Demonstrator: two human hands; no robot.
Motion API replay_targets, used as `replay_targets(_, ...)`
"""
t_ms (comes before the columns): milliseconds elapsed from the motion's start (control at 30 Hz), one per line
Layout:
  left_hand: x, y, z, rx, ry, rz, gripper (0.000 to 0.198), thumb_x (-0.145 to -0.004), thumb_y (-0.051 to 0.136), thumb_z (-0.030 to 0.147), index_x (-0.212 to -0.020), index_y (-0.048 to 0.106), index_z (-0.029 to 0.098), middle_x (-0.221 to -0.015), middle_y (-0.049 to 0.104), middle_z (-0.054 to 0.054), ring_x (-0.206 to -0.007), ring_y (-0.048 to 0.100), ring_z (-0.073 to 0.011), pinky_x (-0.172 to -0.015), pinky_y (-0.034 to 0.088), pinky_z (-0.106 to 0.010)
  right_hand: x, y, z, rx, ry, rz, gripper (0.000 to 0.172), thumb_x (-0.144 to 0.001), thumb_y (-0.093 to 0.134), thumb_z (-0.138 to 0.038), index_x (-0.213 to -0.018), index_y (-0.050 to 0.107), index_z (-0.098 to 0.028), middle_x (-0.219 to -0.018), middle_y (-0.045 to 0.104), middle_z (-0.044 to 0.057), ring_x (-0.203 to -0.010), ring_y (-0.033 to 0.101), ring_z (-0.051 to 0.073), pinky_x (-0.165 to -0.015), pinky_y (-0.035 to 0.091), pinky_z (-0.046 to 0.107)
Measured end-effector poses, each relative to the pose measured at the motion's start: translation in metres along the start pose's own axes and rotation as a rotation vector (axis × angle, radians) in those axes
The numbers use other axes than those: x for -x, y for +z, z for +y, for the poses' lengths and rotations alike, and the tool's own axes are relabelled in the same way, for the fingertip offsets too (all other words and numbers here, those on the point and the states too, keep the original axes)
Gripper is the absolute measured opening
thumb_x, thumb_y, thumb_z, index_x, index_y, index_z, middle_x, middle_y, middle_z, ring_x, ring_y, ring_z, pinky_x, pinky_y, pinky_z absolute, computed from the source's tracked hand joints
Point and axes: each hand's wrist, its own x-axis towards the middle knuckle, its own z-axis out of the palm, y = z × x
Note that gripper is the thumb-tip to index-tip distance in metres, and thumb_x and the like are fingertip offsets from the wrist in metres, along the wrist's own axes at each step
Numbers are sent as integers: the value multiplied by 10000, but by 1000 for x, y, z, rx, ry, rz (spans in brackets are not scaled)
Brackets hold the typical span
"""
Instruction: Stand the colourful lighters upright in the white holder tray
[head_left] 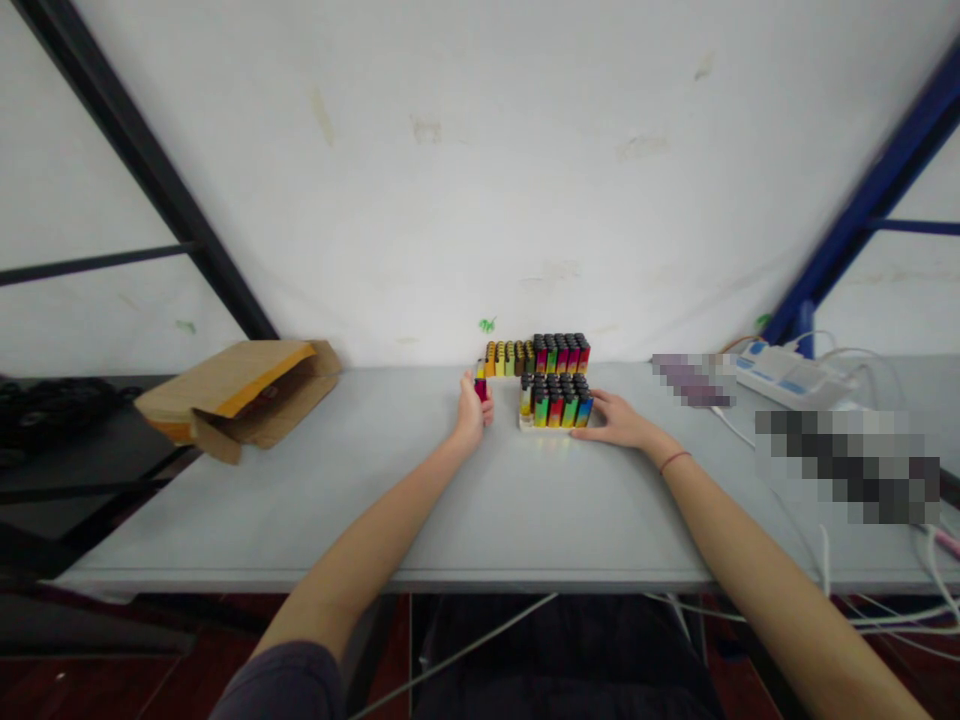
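Note:
My left hand [471, 414] is closed around a red lighter [480, 383], held upright just left of two trays of lighters. The near tray [553, 402] holds several colourful lighters with black tops. My right hand [616, 419] lies against its right front corner, fingers stretched flat on the table. The far tray [537, 356] stands by the wall with yellow, green and red lighters in it.
An open cardboard box [238, 394] lies on its side at the table's left end. A white power strip [789, 375] and loose cables [885, 600] occupy the right side. The grey table [375, 500] meets a white wall behind; dark and blue frame bars slant at both sides.

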Motion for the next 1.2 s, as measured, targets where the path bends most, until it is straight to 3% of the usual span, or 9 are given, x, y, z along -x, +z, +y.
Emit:
replay_targets(167, -1, -1, 1, 10, -12, -17, 471, -972, 448, 608, -677, 353, 254, -429, 215, 105, -356, 151, -76, -384, 112, -202, 0, -1, -1, 12, 2, -17, 968, -822, 701, -816, -1491, 650, -118, -1565, 591, 247, -1435, 570, 459, -1237, 436, 600)
replay_targets(400, 2, 0, 1, 23, -3, 32, 401, -994, 362, 498, -678, 347, 250, -435, 217, 101, -350, 143, -79, -384, 109, -204, 0, -1, 1, 10, -9, -11, 931, -827, 706, -808, -1476, 666, -142, -1551, 607, 229, -1418, 587, 450, -1222, 454, 595)
replay_targets(600, 0, 2, -1, -69, 128, -30, 432, -1042, 361, 564, -761, 428, 243, -497, 350, 93, -384, 269, -86, -424, 233, -212, 0, -1, 1, -9, -29, 6, 910, -822, 711, -808, -1476, 670, -176, -1542, 624, 209, -1414, 589, 454, -1212, 458, 624)
replay_targets(700, 2, 3, -1, -242, 311, -147, 274, -1013, 529, 471, -876, 519, 234, -593, 525, 63, -503, 463, -113, -539, 392, -221, 0, -1, -2, 4, -10, 3, 940, -810, 718, -816, -1477, 668, -156, -1540, 623, 219, -1413, 590, 457, -1222, 451, 612)
replay_targets(767, 5, 3, 0, -381, 486, -219, 192, -957, 652, 406, -918, 589, 229, -745, 658, 10, -733, 621, -154, -724, 500, -250, 1, -2, -5, 11, 9, -3, 955, -799, 727, -821, -1475, 670, -149, -1540, 623, 222, -1421, 584, 461, -1232, 444, 604)
replay_targets(833, 9, 3, 1, -512, 635, -253, 152, -906, 722, 358, -904, 658, 219, -907, 723, -46, -962, 661, -201, -907, 521, -297, 1, -3, -7, 15, 22, -9, 960, -795, 734, -818, -1473, 672, -142, -1543, 620, 226, -1426, 578, 468, -1237, 439, 607)
replay_targets(900, 11, 3, 1, -605, 717, -271, 105, -874, 746, 306, -898, 709, 211, -983, 738, -68, -1014, 657, -222, -991, 509, -334, 1, -4, -8, 18, 19, -17, 956, -802, 735, -806, -1475, 669, -130, -1547, 615, 231, -1425, 579, 469, -1236, 439, 606)
replay_targets(1200, 8, -1, 1, -694, 670, -284, 83, -800, 792, 203, -882, 799, 212, -841, 753, -39, -857, 682, -220, -996, 523, -364, 1, -3, -6, 8, 1, -10, 955, -803, 718, -826, -1471, 675, -144, -1538, 622, 233, -1411, 585, 479, -1221, 445, 635)
